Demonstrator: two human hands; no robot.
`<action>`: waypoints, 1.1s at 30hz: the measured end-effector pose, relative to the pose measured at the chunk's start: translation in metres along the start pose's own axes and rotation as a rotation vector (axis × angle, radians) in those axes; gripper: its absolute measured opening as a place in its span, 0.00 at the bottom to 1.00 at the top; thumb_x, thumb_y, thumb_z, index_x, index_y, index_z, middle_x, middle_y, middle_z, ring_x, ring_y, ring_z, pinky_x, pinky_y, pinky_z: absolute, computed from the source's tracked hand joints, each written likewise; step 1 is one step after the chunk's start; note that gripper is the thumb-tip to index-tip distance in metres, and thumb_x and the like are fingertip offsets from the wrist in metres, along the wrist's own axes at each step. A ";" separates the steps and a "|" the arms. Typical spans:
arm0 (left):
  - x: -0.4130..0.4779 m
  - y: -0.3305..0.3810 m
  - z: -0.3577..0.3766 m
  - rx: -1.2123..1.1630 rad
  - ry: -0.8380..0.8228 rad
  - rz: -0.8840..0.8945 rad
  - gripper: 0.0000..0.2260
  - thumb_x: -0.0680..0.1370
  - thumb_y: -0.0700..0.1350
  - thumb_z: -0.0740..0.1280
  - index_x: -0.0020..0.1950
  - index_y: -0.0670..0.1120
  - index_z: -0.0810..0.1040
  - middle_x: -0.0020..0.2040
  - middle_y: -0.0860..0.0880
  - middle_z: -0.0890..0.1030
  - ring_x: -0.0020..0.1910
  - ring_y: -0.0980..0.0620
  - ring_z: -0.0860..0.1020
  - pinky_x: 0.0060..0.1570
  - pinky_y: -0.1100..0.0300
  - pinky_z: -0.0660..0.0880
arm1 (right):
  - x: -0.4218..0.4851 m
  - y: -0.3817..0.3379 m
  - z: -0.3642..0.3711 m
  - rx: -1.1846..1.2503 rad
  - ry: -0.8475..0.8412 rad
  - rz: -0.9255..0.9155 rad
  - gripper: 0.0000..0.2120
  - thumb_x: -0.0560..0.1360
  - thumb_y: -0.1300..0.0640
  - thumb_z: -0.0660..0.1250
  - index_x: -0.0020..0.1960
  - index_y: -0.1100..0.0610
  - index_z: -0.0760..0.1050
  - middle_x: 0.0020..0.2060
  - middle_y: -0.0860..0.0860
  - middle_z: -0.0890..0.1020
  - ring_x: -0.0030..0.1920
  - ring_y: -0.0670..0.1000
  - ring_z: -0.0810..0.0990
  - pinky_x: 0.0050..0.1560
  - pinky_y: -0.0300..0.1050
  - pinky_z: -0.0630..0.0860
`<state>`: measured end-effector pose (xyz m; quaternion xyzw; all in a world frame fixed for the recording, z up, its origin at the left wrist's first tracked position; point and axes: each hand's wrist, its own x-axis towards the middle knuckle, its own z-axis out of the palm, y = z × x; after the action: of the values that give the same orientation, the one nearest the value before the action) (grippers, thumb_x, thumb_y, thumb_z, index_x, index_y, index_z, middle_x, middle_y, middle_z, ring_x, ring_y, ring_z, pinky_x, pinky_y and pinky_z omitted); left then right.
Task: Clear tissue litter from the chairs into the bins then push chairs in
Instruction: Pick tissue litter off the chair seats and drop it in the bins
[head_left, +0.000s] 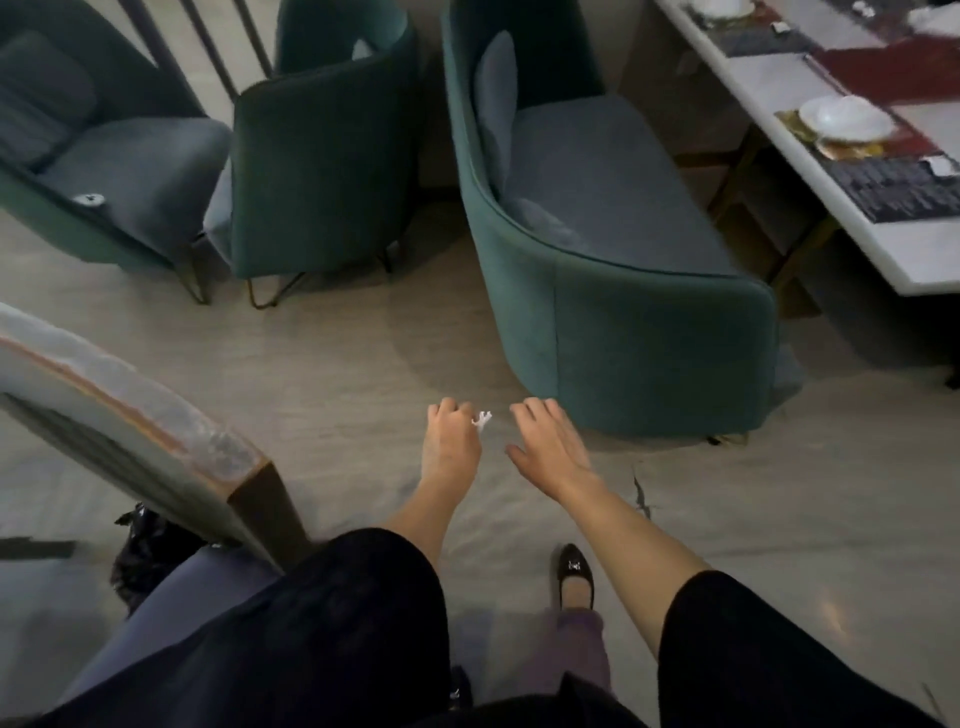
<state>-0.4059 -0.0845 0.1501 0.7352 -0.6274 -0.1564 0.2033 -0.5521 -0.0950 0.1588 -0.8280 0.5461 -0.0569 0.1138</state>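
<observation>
My left hand (451, 441) is closed around a small white scrap of tissue (482, 419), which pokes out between the fingers. My right hand (548, 441) hovers just to its right, fingers spread, holding nothing. Both hands hang over bare floor, a little short of the back of a green armchair (649, 332) that stands pulled out from the white dining table (893, 249). Another green armchair (119, 171) at the far left has a small pale piece of litter (89, 200) on its seat. A third armchair (322, 156) stands between them, its back toward me.
A table corner with a wooden edge (156, 426) juts in at the left. A black bin bag (148, 551) sits on the floor below it. Plates (844, 120) and dark placemats lie on the dining table. My shoe (574, 574) is on the pale floor.
</observation>
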 end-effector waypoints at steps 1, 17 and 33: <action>0.015 -0.005 -0.001 -0.013 0.033 -0.059 0.06 0.77 0.34 0.63 0.46 0.39 0.79 0.45 0.40 0.76 0.49 0.41 0.71 0.46 0.59 0.63 | 0.021 0.006 0.000 -0.017 -0.005 -0.054 0.19 0.73 0.50 0.68 0.59 0.59 0.71 0.55 0.54 0.74 0.57 0.57 0.71 0.62 0.50 0.68; 0.109 -0.132 -0.065 -0.088 0.487 -0.917 0.06 0.77 0.37 0.63 0.45 0.38 0.79 0.48 0.38 0.76 0.53 0.39 0.71 0.48 0.52 0.67 | 0.272 -0.107 0.040 -0.012 -0.305 -0.844 0.20 0.72 0.49 0.69 0.59 0.60 0.73 0.55 0.57 0.76 0.57 0.59 0.72 0.62 0.52 0.68; 0.130 -0.308 -0.154 -0.115 0.839 -1.431 0.08 0.75 0.44 0.68 0.46 0.38 0.79 0.48 0.38 0.76 0.51 0.40 0.72 0.49 0.51 0.70 | 0.424 -0.371 0.100 -0.103 -0.403 -1.388 0.19 0.71 0.49 0.70 0.56 0.61 0.73 0.52 0.58 0.76 0.55 0.60 0.73 0.62 0.56 0.70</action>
<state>-0.0452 -0.1570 0.1344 0.9423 0.1285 0.0073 0.3091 -0.0311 -0.3315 0.1426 -0.9825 -0.1351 0.0636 0.1109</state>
